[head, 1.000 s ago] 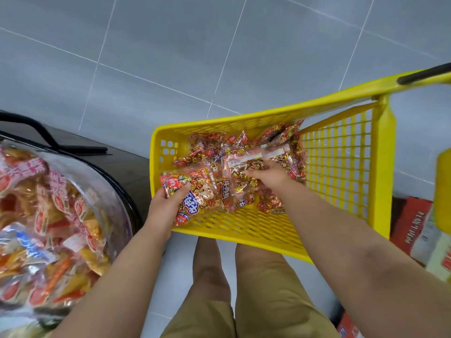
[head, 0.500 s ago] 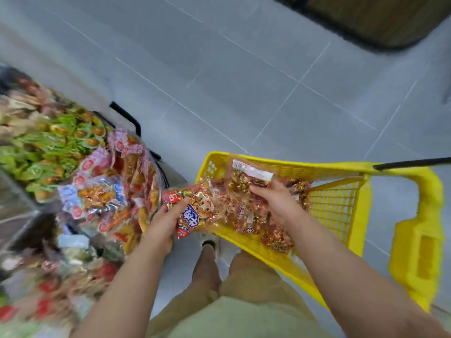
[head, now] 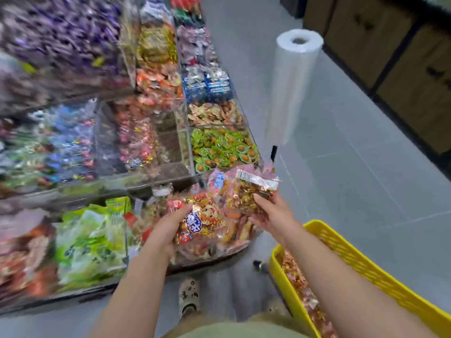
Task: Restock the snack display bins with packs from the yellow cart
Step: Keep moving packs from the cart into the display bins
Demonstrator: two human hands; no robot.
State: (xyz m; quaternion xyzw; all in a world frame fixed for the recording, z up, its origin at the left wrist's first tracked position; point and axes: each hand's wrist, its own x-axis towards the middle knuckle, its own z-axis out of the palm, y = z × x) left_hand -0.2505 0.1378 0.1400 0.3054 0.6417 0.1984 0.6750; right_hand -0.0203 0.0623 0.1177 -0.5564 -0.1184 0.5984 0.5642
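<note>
Over a clear bin (head: 207, 255), left hand (head: 167, 231) and right hand (head: 274, 214) hold crinkly packs (head: 206, 217).

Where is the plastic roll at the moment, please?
Head view, upper right of centre: the roll stands over the floor just right of the green-snack bin, beyond the right hand.

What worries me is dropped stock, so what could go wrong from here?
1. The right hand grips the clear candy bag only by its lower part, so the bag may slip to the floor.
2. The front bin below both hands looks heaped. The red snack pack in the left hand could slide off once added.
3. Green-wrapped snacks lie just beyond, so a pack might land in the wrong bin.
</note>
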